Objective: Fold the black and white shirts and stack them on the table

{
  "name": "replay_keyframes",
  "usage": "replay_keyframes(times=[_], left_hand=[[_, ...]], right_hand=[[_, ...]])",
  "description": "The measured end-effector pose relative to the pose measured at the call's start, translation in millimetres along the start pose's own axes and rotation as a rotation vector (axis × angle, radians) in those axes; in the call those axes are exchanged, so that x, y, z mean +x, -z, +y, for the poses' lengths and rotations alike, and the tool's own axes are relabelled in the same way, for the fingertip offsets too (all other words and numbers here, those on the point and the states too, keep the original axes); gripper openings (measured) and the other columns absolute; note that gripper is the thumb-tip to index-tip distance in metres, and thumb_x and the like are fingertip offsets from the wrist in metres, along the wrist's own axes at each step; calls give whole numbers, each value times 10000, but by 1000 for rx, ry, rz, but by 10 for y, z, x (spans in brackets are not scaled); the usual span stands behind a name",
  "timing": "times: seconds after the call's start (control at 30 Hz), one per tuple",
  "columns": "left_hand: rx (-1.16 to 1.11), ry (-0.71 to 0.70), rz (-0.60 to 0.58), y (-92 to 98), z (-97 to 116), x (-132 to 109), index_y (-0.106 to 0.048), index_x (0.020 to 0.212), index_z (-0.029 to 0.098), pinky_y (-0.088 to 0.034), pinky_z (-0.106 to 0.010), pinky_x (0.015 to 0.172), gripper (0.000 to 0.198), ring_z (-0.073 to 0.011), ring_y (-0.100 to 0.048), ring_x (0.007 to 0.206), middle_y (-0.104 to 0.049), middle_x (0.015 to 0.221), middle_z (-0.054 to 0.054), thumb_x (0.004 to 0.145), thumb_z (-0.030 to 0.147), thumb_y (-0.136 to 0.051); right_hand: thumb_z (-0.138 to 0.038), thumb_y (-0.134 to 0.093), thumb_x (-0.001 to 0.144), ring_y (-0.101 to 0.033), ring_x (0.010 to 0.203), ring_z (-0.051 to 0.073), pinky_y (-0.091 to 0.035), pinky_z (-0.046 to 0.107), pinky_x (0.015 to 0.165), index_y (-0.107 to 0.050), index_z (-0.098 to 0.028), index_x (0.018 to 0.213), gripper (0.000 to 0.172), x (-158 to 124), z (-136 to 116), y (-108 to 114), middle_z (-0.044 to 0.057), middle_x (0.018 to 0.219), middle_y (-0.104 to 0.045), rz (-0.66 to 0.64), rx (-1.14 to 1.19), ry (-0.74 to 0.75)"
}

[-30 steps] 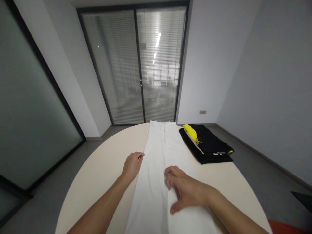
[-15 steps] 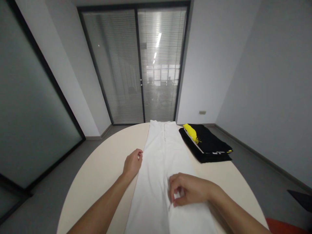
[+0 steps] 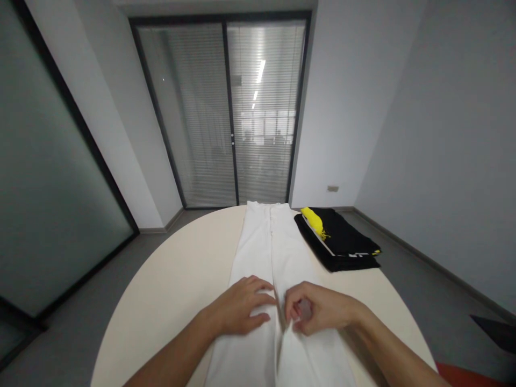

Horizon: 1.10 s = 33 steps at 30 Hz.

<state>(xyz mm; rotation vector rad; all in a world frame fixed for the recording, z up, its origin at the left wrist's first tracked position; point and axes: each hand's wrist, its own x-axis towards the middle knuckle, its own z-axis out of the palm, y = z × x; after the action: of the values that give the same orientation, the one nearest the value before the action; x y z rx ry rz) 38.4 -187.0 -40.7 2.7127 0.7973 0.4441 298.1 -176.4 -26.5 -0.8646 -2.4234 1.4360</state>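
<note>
White trousers (image 3: 258,255) lie lengthwise over the round table, the waist at the far edge and the legs running toward me. On the left leg rests my left hand (image 3: 246,305), its fingers spread and their tips near the inner edge. My right hand (image 3: 312,309) is closed in a pinch on the inner edge of the right leg, lifting the cloth a little. A narrow gap shows between the two legs by my hands. The near ends of the legs run out of view.
On the cream table (image 3: 177,279), a stack of folded black clothes (image 3: 342,236) with a yellow fringed piece (image 3: 313,221) sits at the far right. Beyond stand glass doors with blinds (image 3: 262,161). Something red (image 3: 459,373) shows at the lower right.
My left hand has moved from the trousers' left edge to the inner edge of the left leg, its fingers spreading. My right hand keeps its pinch, and the gap between the legs has widened.
</note>
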Motion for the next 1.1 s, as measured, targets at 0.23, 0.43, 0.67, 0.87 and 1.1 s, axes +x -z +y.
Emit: replay_keyframes(times=[0.23, 0.43, 0.67, 0.87, 1.1], left_hand=[[-20, -40, 24, -91, 24, 49, -699, 1013, 266, -441, -341, 986, 100, -209, -564, 1142, -609, 1237, -33, 938, 270, -634], [-12, -25, 53, -72, -12, 72, -644, 983, 214, -449, -347, 945, 103, -209, -581, 1106, -648, 1195, -46, 982, 216, -541], [-32, -25, 13, -56, 36, 39, -622, 1119, 243, -395, -397, 1073, 201, -244, -525, 1231, -593, 1315, -66, 918, 253, -619], [-74, -27, 4, -85, 42, 17, -594, 1215, 238, -349, -417, 1137, 449, -276, -470, 1307, -534, 1395, -103, 806, 342, -748], [-119, 9, 12, -25, -24, -21, -467, 1388, 202, -326, -429, 1175, 621, -267, -427, 1366, -502, 1450, -126, 830, 357, -694]], right_hand=[[-289, -821, 666, -421, 511, 54, -330, 185, 522, -780, -245, 1081, 419, 87, -46, -130, -88, 608, -503, -105, -132, -11], [-161, -725, 670, -362, 501, 47, -291, 174, 489, -796, -210, 944, 287, 42, -157, -203, -100, 573, -440, -115, -162, 18], [-138, -749, 642, -386, 513, 45, -310, 169, 505, -792, -248, 1032, 408, 43, -213, -231, -103, 586, -434, -175, -162, 37], [-128, -764, 652, -364, 474, 32, -297, 156, 466, -804, -205, 968, 327, 21, -301, -322, -114, 542, -422, -294, -74, 39], [-237, -848, 642, -489, 531, 40, -389, 140, 550, -733, -232, 1179, 549, 39, -244, -333, -101, 646, -561, -320, -14, 15]])
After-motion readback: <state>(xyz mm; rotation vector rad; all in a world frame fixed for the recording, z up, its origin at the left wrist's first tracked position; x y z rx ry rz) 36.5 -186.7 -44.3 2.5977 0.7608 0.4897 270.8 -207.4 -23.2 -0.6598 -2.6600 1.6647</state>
